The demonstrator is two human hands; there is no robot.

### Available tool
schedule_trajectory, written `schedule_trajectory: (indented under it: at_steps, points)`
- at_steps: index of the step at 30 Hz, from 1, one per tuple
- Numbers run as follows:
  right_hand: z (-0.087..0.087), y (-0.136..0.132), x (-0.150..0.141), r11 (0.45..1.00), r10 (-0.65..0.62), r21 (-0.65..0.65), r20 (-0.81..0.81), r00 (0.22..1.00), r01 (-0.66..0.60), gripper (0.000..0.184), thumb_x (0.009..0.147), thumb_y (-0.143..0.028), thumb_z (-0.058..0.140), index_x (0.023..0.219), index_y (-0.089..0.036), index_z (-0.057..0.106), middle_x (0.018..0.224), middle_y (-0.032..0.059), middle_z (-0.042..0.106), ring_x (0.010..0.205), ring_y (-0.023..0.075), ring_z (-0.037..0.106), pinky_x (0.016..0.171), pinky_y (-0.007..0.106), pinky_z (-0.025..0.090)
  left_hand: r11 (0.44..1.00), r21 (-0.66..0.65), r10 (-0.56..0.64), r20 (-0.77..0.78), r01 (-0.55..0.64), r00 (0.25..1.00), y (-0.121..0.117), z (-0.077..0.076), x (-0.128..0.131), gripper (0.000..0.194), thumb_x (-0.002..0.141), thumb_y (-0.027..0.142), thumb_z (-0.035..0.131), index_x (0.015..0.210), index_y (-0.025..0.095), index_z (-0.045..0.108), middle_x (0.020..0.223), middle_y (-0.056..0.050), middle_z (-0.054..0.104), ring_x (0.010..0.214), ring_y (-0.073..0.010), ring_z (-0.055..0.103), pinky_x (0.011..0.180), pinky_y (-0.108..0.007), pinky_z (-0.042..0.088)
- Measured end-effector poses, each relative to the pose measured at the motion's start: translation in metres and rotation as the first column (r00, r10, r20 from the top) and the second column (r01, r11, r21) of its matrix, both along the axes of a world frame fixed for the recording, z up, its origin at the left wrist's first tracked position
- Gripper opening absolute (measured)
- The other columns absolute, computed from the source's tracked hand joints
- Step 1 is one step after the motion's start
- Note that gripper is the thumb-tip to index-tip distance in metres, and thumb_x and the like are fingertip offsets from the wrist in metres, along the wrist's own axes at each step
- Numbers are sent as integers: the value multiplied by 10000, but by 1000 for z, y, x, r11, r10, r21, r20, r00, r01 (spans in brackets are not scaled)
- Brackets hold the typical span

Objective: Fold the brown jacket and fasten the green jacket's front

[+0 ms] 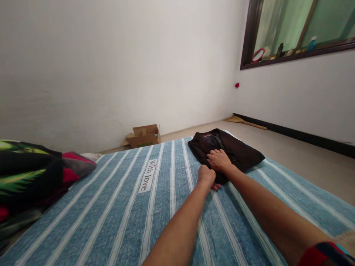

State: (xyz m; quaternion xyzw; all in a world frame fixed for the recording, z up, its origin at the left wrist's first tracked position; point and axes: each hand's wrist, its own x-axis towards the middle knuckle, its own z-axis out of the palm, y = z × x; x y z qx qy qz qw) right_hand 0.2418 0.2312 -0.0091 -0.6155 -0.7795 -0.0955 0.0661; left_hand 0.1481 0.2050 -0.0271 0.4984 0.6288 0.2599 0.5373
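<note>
A folded black-brown jacket (241, 149) lies on the blue-and-white striped bed cover, its collar toward the far side. At the jacket's near left edge, my left hand (206, 176) is closed on the cloth, with some fingertips showing beneath. My right hand (219, 160) rests palm down on top of the jacket, just beyond the left one, its fingers stretched over the fabric and slightly bent. The two hands are close together. The cloth under my right palm is hidden.
A pile of dark, red and green-patterned cloth (30, 173) sits on the left side of the striped bed cover (111, 207). Beyond the bed are an open cardboard box (142, 137) and a broom (244, 121) on the floor. Small items line the window sill (291, 56).
</note>
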Motion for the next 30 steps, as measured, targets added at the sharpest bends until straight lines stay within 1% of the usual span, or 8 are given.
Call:
schedule_trajectory:
  at_steps: [4, 9, 13, 17, 20, 25, 28, 30]
  points:
    - [-8, -8, 1, 999, 34, 0, 23, 999, -34, 311, 916, -320, 352, 1019, -197, 618, 1070, 104, 594, 1058, 242, 489, 904, 382, 290, 997, -31, -68, 2, 68, 998, -22, 1, -9, 271, 780, 176, 464, 955, 0, 573, 379, -69, 528, 341, -223, 551, 428, -339, 480]
    - [-18, -31, -12, 998, 37, 41, 8, 999, -37, 339, 899, -300, 371, 1125, -153, 578, 1273, 165, 480, 1213, 312, 385, 973, 481, 234, 982, -56, -176, 55, 179, 983, -78, -1, -38, 274, 722, 125, 534, 996, 101, 536, 454, -16, 572, 330, -165, 534, 403, -268, 459]
    - [-36, -68, -35, 994, 100, 57, -32, 994, -98, 343, 880, -315, 378, 1105, -159, 585, 1262, 151, 508, 1188, 289, 431, 993, 459, 265, 921, 4, -390, 19, 390, 921, -132, -5, -75, 249, 717, 134, 525, 964, 156, 522, 491, 37, 543, 334, -110, 508, 403, -211, 424]
    - [-48, -117, -64, 974, 224, 16, -161, 961, -224, 320, 870, -337, 378, 1005, -179, 621, 1132, 124, 589, 1036, 255, 545, 936, 389, 362, 889, 62, -448, -91, 454, 889, -184, -4, -122, 175, 688, 145, 516, 857, 170, 551, 504, 38, 546, 407, -118, 549, 440, -205, 412]
    - [-49, -157, -89, 958, 262, -48, -265, 928, -284, 333, 874, -347, 360, 951, -175, 634, 1070, 125, 609, 979, 239, 575, 881, 339, 415, 914, 83, -388, -110, 397, 915, -220, -1, -159, 199, 688, 177, 508, 879, 173, 565, 527, 37, 556, 456, -135, 576, 474, -222, 424]
    - [-45, -220, -134, 945, 273, -80, -341, 900, -317, 355, 879, -352, 349, 1003, -189, 640, 1144, 111, 592, 1041, 230, 563, 913, 318, 423, 963, 198, -159, -133, 183, 978, -272, 7, -224, 203, 701, 194, 482, 880, 168, 575, 563, 42, 549, 496, -128, 576, 487, -211, 404]
    - [-45, -252, -159, 936, 313, -59, -316, 896, -347, 373, 876, -321, 360, 1058, -155, 640, 1193, 126, 577, 1101, 246, 538, 965, 342, 397, 943, 327, 19, -258, 69, 966, -295, 17, -265, 144, 716, 190, 466, 806, 165, 575, 587, 41, 546, 536, -117, 558, 531, -210, 401]
    - [-49, -268, -171, 933, 334, -32, -294, 896, -358, 381, 883, -302, 354, 1084, -147, 639, 1213, 125, 573, 1135, 258, 518, 988, 362, 382, 908, 418, 152, -371, 19, 916, -308, 25, -294, 111, 720, 186, 466, 747, 169, 572, 608, 35, 547, 582, -118, 542, 578, -218, 400]
